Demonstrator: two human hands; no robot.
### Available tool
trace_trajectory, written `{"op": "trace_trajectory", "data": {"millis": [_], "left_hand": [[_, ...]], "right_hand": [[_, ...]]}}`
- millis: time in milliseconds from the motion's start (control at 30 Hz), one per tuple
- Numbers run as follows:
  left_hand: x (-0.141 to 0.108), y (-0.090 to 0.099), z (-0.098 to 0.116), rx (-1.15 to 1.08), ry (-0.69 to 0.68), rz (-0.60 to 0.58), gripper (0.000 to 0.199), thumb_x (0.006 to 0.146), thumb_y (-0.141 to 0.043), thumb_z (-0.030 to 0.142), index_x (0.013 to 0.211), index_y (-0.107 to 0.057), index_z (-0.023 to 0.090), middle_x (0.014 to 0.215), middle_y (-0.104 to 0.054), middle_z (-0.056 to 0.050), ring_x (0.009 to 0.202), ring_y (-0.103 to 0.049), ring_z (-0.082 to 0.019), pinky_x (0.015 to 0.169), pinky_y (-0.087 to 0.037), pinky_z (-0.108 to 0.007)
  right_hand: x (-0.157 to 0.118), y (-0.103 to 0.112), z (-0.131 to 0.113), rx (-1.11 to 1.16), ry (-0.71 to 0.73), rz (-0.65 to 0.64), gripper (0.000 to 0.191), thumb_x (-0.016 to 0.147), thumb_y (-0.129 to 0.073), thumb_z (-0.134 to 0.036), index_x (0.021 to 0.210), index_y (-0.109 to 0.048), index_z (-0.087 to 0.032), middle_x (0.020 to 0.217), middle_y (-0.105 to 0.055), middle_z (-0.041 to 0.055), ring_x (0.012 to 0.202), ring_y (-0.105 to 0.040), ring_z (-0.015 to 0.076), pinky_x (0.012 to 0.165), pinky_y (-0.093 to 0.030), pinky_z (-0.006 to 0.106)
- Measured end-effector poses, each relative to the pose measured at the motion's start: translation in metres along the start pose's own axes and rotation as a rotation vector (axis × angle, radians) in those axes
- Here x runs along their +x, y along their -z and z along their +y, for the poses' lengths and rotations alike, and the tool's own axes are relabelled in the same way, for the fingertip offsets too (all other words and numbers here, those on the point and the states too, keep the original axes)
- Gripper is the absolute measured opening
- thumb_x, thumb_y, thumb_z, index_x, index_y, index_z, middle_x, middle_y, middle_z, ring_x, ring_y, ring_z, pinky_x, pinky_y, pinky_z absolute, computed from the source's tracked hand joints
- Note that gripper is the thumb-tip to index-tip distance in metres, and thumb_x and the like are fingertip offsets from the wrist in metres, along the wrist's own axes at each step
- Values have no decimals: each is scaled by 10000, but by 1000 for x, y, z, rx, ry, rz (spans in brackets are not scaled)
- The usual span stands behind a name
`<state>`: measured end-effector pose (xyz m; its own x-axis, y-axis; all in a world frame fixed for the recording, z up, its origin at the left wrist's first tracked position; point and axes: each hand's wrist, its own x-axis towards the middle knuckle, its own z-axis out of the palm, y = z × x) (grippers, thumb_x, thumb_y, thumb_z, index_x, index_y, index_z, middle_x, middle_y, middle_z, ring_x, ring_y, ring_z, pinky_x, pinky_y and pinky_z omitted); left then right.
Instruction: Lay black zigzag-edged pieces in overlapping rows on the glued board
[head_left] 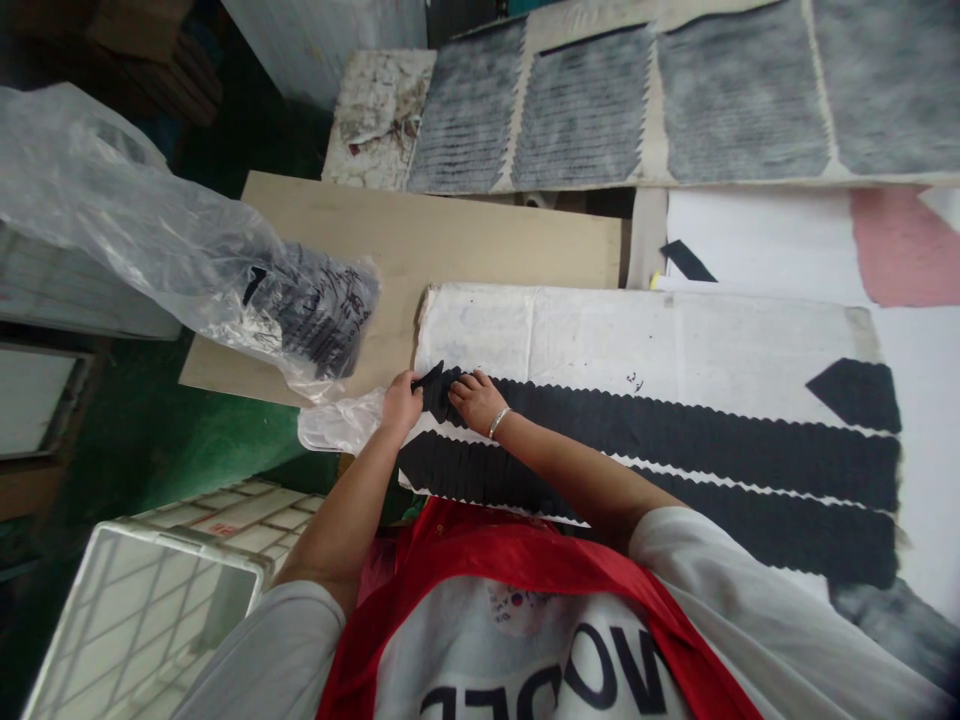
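Note:
My left hand [403, 405] is closed, pinching a small black pointed piece [429, 378] at the left end of a long row of overlapping black pieces [637, 420]. Just to its right, my right hand [478, 402] lies on the same row with its fingertips down on the pieces. A second row of black pieces [465, 468] runs parallel, nearer my body, and passes partly under my right forearm. Both rows lie on a white board [585, 330]. At the board's right end sits a short stack of black pointed pieces [855, 393].
On the left, a clear plastic bag [300, 310] holding dark pieces lies on a tan board [450, 240]. Behind stands a long board with grey-black panels [585, 110]. A loose black strip [690, 262] rests on white sheeting. A white plastic crate [172, 550] stands at lower left.

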<state>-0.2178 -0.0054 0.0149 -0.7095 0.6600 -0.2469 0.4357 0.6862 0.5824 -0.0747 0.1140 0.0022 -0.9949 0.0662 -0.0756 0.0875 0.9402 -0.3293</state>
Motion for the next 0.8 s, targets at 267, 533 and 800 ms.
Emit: {"op": "trace_trajectory", "data": {"millis": [267,533,800], "left_hand": [[-18,24,3,-767,263,-141,449,667,-670,316,1070,-569,145,1016,-661,-88,961,-607,-241,843,-478,-399],[-40,-3,34,-1228,479,-253,464,593,-777,272,1009,-601,168,921,-665,-58,821,-627,-190,714,-513,-328],[-54,-18,51,-1286,496,-235,307,736,-661,381,954,-585,179,986,-649,-57,854,-615,-172,724,-528,-335]], "right_hand": [[4,18,-6,402,-260,124,318,926,-370,-264,1114,-601,-154,1158,-588,120,1087,-490,219,992,-313,381],[-3,34,-29,994,-549,168,469,940,-244,-510,902,-567,-173,798,-597,32,759,-565,149,742,-430,275],[-25,32,-27,718,-580,186,177,878,-422,-245,962,-550,-156,935,-603,77,883,-553,165,804,-408,283]]}}
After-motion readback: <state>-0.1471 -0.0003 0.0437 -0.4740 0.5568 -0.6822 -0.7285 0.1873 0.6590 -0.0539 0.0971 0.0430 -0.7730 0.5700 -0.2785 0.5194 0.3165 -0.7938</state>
